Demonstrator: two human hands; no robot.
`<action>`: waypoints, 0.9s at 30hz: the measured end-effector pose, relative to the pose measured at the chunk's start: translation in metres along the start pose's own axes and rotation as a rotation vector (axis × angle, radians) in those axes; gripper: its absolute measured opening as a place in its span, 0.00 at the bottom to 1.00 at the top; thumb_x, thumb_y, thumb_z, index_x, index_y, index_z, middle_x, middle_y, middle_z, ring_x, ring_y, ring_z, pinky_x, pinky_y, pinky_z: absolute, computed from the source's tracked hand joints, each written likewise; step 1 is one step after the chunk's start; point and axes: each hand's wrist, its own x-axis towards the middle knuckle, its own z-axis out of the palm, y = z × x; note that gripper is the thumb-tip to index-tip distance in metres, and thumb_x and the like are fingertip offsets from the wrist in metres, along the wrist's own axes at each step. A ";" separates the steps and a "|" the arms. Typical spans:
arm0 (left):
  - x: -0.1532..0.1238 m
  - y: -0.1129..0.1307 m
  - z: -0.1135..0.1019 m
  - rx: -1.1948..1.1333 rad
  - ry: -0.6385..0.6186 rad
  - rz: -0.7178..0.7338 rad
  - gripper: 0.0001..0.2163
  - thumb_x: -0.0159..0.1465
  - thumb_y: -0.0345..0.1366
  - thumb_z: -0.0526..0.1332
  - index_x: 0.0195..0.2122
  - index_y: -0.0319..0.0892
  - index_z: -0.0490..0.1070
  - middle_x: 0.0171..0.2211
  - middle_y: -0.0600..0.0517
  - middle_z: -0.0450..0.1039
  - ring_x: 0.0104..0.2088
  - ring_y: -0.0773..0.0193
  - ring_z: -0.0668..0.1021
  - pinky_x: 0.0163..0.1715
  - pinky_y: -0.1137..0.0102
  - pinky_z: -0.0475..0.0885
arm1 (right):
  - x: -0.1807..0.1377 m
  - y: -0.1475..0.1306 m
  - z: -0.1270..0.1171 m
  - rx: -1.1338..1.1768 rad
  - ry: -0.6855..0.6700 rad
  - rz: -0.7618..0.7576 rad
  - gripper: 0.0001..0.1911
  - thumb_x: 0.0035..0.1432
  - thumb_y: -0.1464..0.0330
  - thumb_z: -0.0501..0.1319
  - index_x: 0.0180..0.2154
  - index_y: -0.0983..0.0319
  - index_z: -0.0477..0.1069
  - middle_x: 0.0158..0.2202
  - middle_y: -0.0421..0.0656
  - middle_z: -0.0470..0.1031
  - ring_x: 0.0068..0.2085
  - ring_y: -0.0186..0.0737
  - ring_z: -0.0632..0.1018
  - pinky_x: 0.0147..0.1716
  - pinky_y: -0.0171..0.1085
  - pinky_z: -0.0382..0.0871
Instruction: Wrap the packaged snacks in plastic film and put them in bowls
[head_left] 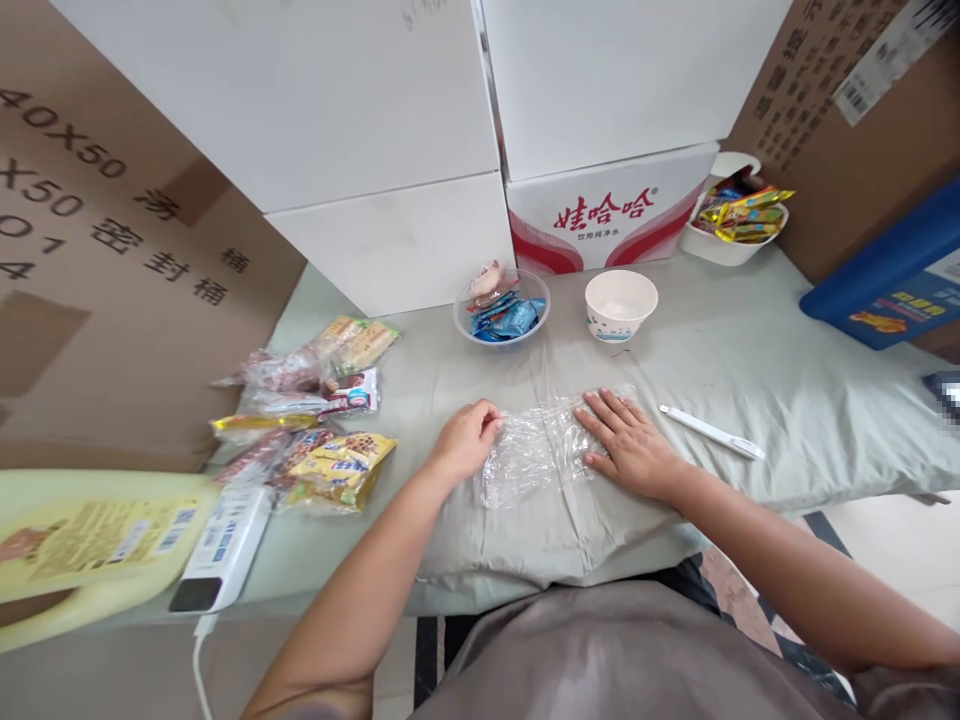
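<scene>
A crumpled sheet of clear plastic wrap [534, 447] lies on the pale green cloth [750, 370] in front of me. My right hand [628, 440] rests flat on its right part, fingers stretched out. My left hand [466, 438] is curled at the wrap's left edge, its fingers pinched together on the film. A white pen-like tool [711, 432] lies to the right of my right hand, apart from it.
A clear bowl of wrapped snacks [501, 308] and an empty white bowl [621, 304] stand behind the wrap. Several snack packets [315, 420] lie at the left, by a power strip [221, 550] and a yellow jug [82, 545]. Cardboard and white boxes [390, 150] wall the back.
</scene>
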 end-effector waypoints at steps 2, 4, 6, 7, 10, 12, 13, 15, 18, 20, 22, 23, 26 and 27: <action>-0.001 0.001 -0.002 0.019 -0.034 0.007 0.02 0.59 0.34 0.61 0.33 0.44 0.71 0.29 0.53 0.73 0.33 0.61 0.75 0.35 0.68 0.69 | 0.000 0.000 0.000 -0.004 -0.001 -0.002 0.34 0.65 0.51 0.50 0.67 0.59 0.53 0.69 0.49 0.49 0.69 0.54 0.49 0.64 0.54 0.50; -0.002 0.001 -0.003 0.034 -0.047 0.032 0.01 0.56 0.33 0.63 0.29 0.44 0.71 0.27 0.54 0.72 0.33 0.61 0.74 0.36 0.68 0.69 | 0.000 0.000 0.000 -0.009 0.005 -0.004 0.34 0.65 0.51 0.50 0.67 0.59 0.53 0.70 0.49 0.49 0.69 0.54 0.48 0.64 0.54 0.50; -0.002 0.000 -0.003 0.001 -0.041 0.021 0.02 0.56 0.31 0.61 0.27 0.44 0.71 0.27 0.54 0.72 0.32 0.62 0.74 0.35 0.69 0.68 | 0.000 0.001 0.001 -0.015 0.013 -0.007 0.34 0.65 0.51 0.50 0.67 0.59 0.53 0.69 0.49 0.49 0.69 0.53 0.48 0.65 0.54 0.49; -0.002 -0.002 -0.004 -0.036 -0.032 -0.001 0.03 0.57 0.31 0.60 0.27 0.43 0.71 0.26 0.54 0.72 0.30 0.63 0.74 0.33 0.69 0.68 | 0.000 0.001 0.001 -0.018 0.016 -0.011 0.34 0.65 0.51 0.50 0.67 0.59 0.53 0.69 0.49 0.49 0.69 0.53 0.48 0.65 0.55 0.49; 0.000 -0.009 -0.005 -0.135 0.054 -0.080 0.02 0.58 0.32 0.59 0.30 0.43 0.71 0.26 0.55 0.71 0.28 0.65 0.73 0.31 0.71 0.68 | -0.001 0.002 0.003 -0.024 0.016 -0.022 0.34 0.66 0.51 0.50 0.67 0.58 0.52 0.69 0.49 0.49 0.69 0.54 0.47 0.65 0.55 0.48; 0.003 -0.014 -0.006 -0.123 0.155 -0.096 0.02 0.59 0.32 0.59 0.31 0.43 0.71 0.27 0.55 0.72 0.29 0.65 0.74 0.33 0.71 0.68 | -0.001 0.002 0.002 -0.025 0.015 -0.031 0.34 0.65 0.51 0.50 0.67 0.58 0.52 0.69 0.49 0.49 0.69 0.55 0.47 0.65 0.56 0.48; 0.005 -0.017 -0.006 -0.093 0.195 -0.088 0.02 0.59 0.32 0.59 0.31 0.43 0.71 0.29 0.54 0.72 0.30 0.65 0.74 0.34 0.71 0.68 | -0.001 0.002 0.002 -0.026 0.015 -0.034 0.34 0.65 0.51 0.50 0.67 0.58 0.52 0.69 0.49 0.49 0.69 0.56 0.48 0.65 0.57 0.47; 0.008 -0.021 -0.007 -0.005 0.240 -0.070 0.03 0.59 0.31 0.59 0.32 0.43 0.71 0.31 0.52 0.73 0.32 0.63 0.75 0.36 0.69 0.69 | 0.000 0.002 0.000 -0.030 0.015 -0.035 0.33 0.66 0.51 0.50 0.67 0.59 0.53 0.69 0.49 0.50 0.69 0.57 0.48 0.64 0.57 0.47; 0.006 -0.020 -0.007 0.148 0.348 -0.056 0.06 0.59 0.30 0.59 0.37 0.42 0.73 0.36 0.48 0.72 0.37 0.58 0.76 0.40 0.65 0.70 | -0.001 0.001 -0.001 -0.041 0.008 -0.030 0.33 0.66 0.52 0.49 0.66 0.59 0.54 0.69 0.51 0.50 0.69 0.59 0.50 0.63 0.58 0.49; -0.002 -0.011 -0.005 0.228 0.479 0.020 0.08 0.61 0.29 0.57 0.39 0.42 0.73 0.39 0.46 0.72 0.41 0.55 0.75 0.45 0.62 0.70 | 0.000 0.000 -0.002 -0.046 0.006 -0.031 0.33 0.66 0.52 0.50 0.66 0.59 0.54 0.69 0.51 0.50 0.68 0.59 0.50 0.63 0.59 0.49; -0.012 0.003 -0.002 0.256 0.479 0.225 0.09 0.63 0.29 0.55 0.40 0.42 0.74 0.41 0.45 0.72 0.45 0.54 0.74 0.49 0.60 0.69 | 0.000 -0.001 -0.001 -0.049 0.011 -0.033 0.33 0.66 0.52 0.50 0.66 0.59 0.54 0.69 0.51 0.50 0.68 0.59 0.50 0.63 0.59 0.49; -0.018 0.010 0.000 0.257 0.390 0.356 0.09 0.64 0.30 0.55 0.41 0.43 0.74 0.42 0.45 0.73 0.46 0.55 0.74 0.50 0.60 0.68 | 0.001 -0.001 -0.001 -0.051 0.014 -0.032 0.33 0.66 0.52 0.50 0.67 0.59 0.54 0.69 0.51 0.50 0.69 0.59 0.50 0.63 0.58 0.48; -0.030 0.022 0.006 0.302 0.025 0.576 0.09 0.63 0.35 0.60 0.44 0.44 0.73 0.47 0.46 0.73 0.50 0.54 0.73 0.51 0.58 0.69 | 0.000 -0.001 0.001 -0.062 0.016 -0.022 0.33 0.66 0.52 0.50 0.67 0.58 0.53 0.69 0.50 0.49 0.69 0.59 0.50 0.63 0.58 0.48; -0.032 0.021 0.006 0.342 -0.034 0.549 0.10 0.62 0.37 0.62 0.45 0.43 0.73 0.49 0.45 0.73 0.51 0.52 0.72 0.51 0.57 0.70 | -0.002 0.001 0.001 -0.068 0.015 -0.017 0.34 0.65 0.51 0.51 0.67 0.58 0.53 0.69 0.50 0.49 0.69 0.59 0.50 0.63 0.58 0.48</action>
